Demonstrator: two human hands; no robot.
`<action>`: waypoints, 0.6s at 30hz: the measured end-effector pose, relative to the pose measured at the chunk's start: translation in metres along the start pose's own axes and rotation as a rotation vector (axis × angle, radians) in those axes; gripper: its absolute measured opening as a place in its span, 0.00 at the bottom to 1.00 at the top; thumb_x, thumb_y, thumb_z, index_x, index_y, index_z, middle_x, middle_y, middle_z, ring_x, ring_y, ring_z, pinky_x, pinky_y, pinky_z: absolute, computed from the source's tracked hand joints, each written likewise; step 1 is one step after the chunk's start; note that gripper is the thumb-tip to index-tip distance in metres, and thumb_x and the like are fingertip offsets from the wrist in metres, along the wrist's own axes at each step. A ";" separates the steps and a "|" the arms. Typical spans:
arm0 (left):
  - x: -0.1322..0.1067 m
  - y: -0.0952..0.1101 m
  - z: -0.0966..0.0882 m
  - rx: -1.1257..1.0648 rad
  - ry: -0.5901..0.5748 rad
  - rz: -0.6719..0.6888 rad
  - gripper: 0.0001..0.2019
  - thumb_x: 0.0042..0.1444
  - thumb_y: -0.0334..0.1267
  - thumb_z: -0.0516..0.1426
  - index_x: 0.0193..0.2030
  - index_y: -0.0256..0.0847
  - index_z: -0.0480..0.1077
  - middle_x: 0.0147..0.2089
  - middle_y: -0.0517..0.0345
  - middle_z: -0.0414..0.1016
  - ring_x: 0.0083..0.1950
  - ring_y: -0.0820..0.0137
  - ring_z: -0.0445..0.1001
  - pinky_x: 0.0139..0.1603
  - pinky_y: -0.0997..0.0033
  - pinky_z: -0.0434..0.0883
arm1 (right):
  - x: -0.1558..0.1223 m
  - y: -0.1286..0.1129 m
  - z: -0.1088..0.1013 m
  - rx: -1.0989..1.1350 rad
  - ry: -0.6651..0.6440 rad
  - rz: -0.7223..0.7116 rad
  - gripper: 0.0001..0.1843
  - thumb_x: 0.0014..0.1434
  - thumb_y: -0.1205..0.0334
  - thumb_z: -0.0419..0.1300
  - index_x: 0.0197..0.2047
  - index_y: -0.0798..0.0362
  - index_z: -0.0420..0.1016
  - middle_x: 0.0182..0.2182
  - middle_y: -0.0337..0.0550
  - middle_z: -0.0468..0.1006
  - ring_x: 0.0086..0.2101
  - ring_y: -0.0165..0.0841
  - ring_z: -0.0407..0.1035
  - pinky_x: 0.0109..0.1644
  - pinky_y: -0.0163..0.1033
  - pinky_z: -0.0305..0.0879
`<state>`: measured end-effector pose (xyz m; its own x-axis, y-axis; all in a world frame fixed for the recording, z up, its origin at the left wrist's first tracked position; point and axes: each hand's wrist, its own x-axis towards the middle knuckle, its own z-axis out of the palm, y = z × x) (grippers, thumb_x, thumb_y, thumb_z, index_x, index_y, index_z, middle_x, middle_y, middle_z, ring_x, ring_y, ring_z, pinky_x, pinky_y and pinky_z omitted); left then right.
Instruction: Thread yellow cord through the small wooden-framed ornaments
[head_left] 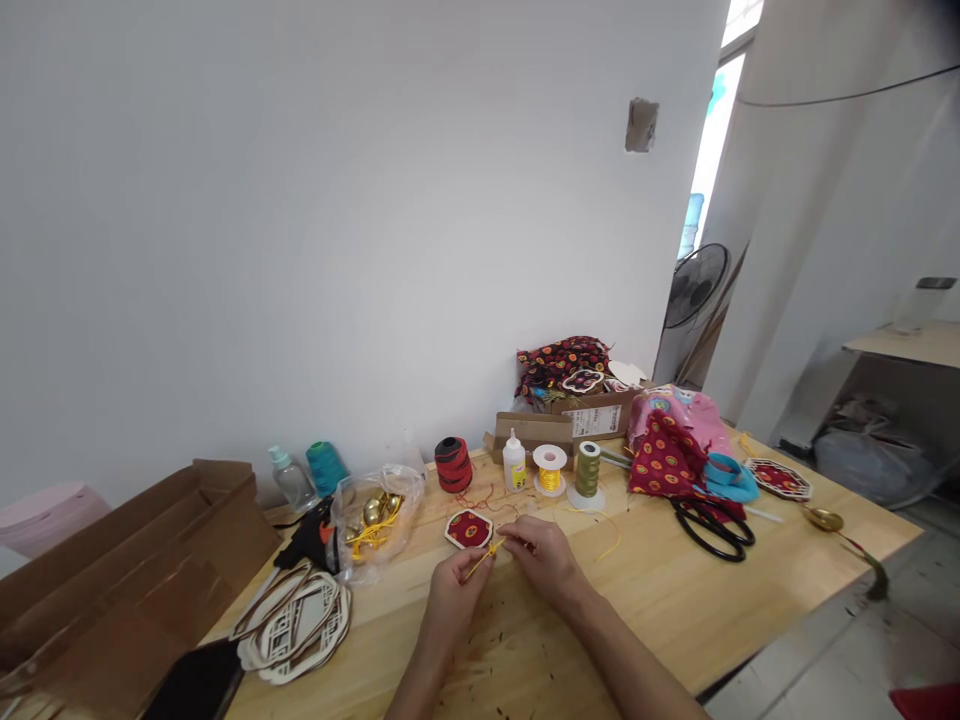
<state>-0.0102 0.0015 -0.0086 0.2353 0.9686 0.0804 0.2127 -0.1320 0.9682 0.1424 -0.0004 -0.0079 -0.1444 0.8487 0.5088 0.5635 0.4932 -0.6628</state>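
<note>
Between my two hands is a length of yellow cord [492, 547], looped or knotted in the middle. My left hand [459, 582] pinches it from the left, and a loose end sticks out past the fingers. From the right, my right hand [541, 556] grips the cord between thumb and fingertips. Just beyond my fingers lies an octagonal wooden frame with red patterned fabric [469, 529]; whether the cord is attached to it I cannot tell. More yellow cord curves over the table to the right, near a spool of yellow cord [550, 478].
Behind my hands stand a red thread spool [453, 464], a white glue bottle [514, 464] and a green thread spool [588, 470]. Black-handled scissors [712, 530] lie right, by red fabric [667, 455]. Leftward are a plastic bag of gold bells [377, 515], wooden frames [300, 625] and a cardboard box [135, 580].
</note>
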 end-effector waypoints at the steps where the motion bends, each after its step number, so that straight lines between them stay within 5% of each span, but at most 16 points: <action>1: 0.000 0.001 -0.001 -0.011 -0.001 0.000 0.15 0.44 0.44 0.55 0.32 0.33 0.73 0.29 0.58 0.76 0.32 0.67 0.71 0.34 0.73 0.66 | 0.000 0.001 0.000 0.011 0.007 -0.014 0.10 0.50 0.71 0.53 0.34 0.53 0.73 0.25 0.42 0.73 0.27 0.29 0.66 0.30 0.31 0.60; 9: -0.003 0.007 -0.002 -0.029 0.059 0.022 0.14 0.46 0.44 0.54 0.30 0.35 0.73 0.26 0.59 0.75 0.31 0.67 0.69 0.33 0.73 0.65 | 0.000 -0.005 -0.003 0.048 0.069 -0.008 0.09 0.54 0.69 0.48 0.29 0.54 0.68 0.23 0.40 0.69 0.25 0.28 0.63 0.29 0.31 0.58; 18: -0.005 0.007 -0.001 0.044 0.059 0.088 0.14 0.47 0.44 0.53 0.32 0.36 0.74 0.28 0.57 0.76 0.31 0.67 0.70 0.33 0.74 0.65 | 0.000 -0.014 -0.002 0.120 -0.088 0.084 0.08 0.54 0.70 0.45 0.31 0.54 0.64 0.19 0.35 0.68 0.21 0.25 0.61 0.26 0.29 0.56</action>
<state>-0.0105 -0.0041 -0.0018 0.1994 0.9632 0.1800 0.2355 -0.2254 0.9454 0.1358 -0.0074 0.0023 -0.1746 0.8985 0.4027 0.4763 0.4350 -0.7641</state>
